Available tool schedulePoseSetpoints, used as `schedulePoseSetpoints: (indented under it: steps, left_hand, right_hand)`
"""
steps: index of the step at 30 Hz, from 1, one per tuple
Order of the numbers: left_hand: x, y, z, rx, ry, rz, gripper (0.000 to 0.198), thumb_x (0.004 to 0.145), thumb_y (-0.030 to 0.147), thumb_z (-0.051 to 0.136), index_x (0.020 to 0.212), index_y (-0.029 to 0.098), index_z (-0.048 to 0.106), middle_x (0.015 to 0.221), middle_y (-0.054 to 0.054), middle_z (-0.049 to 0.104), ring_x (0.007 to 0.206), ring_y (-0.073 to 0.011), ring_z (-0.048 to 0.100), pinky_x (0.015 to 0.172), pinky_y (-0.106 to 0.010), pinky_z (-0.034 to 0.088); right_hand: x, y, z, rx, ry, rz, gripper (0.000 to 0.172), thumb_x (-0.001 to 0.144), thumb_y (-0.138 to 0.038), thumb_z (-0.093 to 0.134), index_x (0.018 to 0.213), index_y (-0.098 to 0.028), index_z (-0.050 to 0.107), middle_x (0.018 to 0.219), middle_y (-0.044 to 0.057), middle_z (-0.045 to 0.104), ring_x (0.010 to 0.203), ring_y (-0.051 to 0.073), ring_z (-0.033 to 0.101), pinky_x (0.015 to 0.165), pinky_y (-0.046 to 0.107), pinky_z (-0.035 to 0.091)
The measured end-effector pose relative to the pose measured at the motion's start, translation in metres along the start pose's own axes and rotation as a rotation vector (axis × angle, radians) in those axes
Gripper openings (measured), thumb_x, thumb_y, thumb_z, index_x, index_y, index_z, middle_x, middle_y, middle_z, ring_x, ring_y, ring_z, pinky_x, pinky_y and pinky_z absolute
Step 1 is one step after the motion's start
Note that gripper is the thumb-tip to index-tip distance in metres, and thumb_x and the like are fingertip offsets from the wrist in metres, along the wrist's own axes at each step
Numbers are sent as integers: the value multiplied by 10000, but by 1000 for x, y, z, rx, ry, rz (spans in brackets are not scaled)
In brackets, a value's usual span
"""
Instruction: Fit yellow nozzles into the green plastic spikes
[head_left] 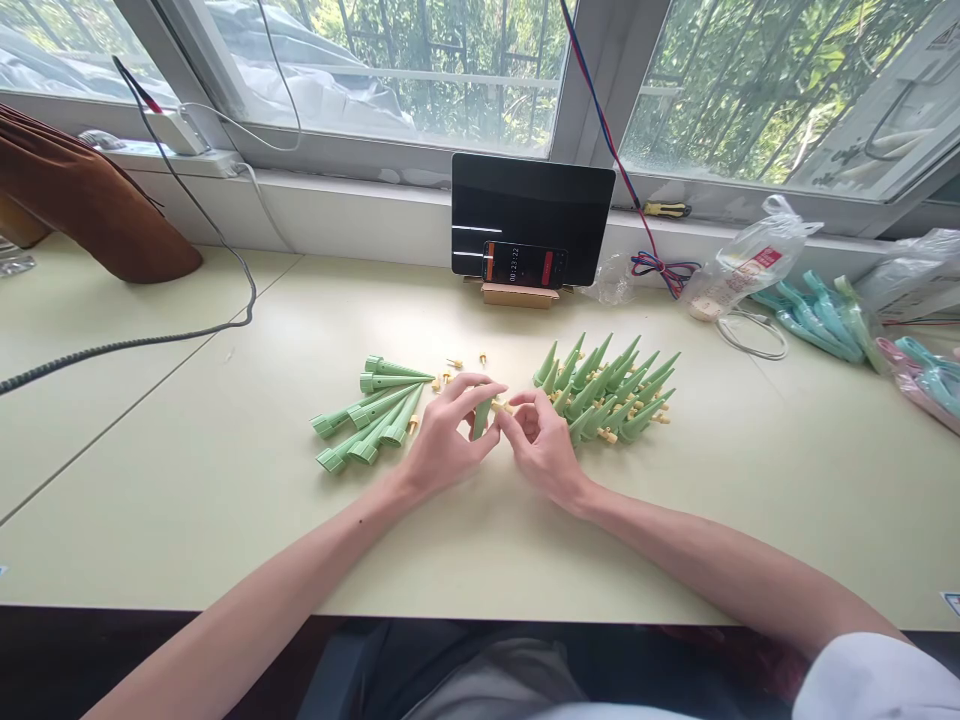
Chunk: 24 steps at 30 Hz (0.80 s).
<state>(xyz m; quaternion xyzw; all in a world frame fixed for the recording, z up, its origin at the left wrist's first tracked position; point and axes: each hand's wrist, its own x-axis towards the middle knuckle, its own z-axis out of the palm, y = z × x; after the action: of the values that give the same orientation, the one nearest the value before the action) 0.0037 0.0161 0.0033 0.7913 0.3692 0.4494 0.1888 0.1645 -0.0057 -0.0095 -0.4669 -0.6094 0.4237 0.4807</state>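
Note:
My left hand (454,432) is closed around a green plastic watering spike (482,415), mostly hidden by the fingers. The fingertips of my right hand (546,445) pinch a small cream-yellow valve piece (499,405) at the side of that spike. Left of my hands lies a fan of several green spikes (375,410), their tips pointing right. Close to those tips are several loose yellow valve pieces (454,363). On the right, spikes with yellow pieces fitted (600,390) stand bunched in rows, tips up and leaning right.
At the back a black tablet (532,200) and a phone (521,265) showing a timer lean on a small cardboard stand (521,296). A dark cable (135,343) crosses the table's left side. Plastic bags (750,260) and blue hangers (817,320) lie at the back right.

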Motion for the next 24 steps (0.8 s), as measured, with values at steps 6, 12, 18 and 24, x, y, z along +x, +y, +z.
schedulePoseSetpoints:
  steps: [6, 12, 18, 24]
  left_hand:
    - [-1, 0, 0, 0, -4, 4, 425, 791, 58, 607, 1174, 241, 638, 1159, -56, 605, 631, -50, 545, 626, -238, 555]
    - [-2, -1, 1, 2, -15, 12, 418, 795, 72, 611, 1175, 244, 636, 1163, -61, 610, 674, -70, 587, 628, -245, 553]
    - [-1, -1, -1, -2, -32, 18, 426, 794, 69, 610, 1179, 248, 639, 1169, -61, 614, 671, -71, 587, 641, -252, 554]
    - [-1, 1, -2, -19, -57, 32, 426, 803, 81, 620, 1192, 253, 634, 1165, -61, 607, 658, -64, 575, 637, -250, 548]
  right_hand:
    - [0, 1, 1, -16, 19, -52, 222, 947, -432, 554, 971, -217, 507, 622, -56, 491, 524, 112, 411, 500, 253, 324]
    - [-1, 2, 1, -24, 14, -69, 231, 958, -435, 529, 907, -209, 531, 729, -3, 614, 575, 121, 499, 533, 261, 381]
    - [-1, 2, 0, -48, -20, -45, 278, 979, -459, 488, 897, -204, 562, 773, 22, 656, 608, 135, 540, 556, 271, 400]
    - [-2, 3, -2, -65, -12, -53, 303, 991, -444, 473, 839, -202, 574, 711, 0, 589, 566, 122, 449, 540, 272, 344]
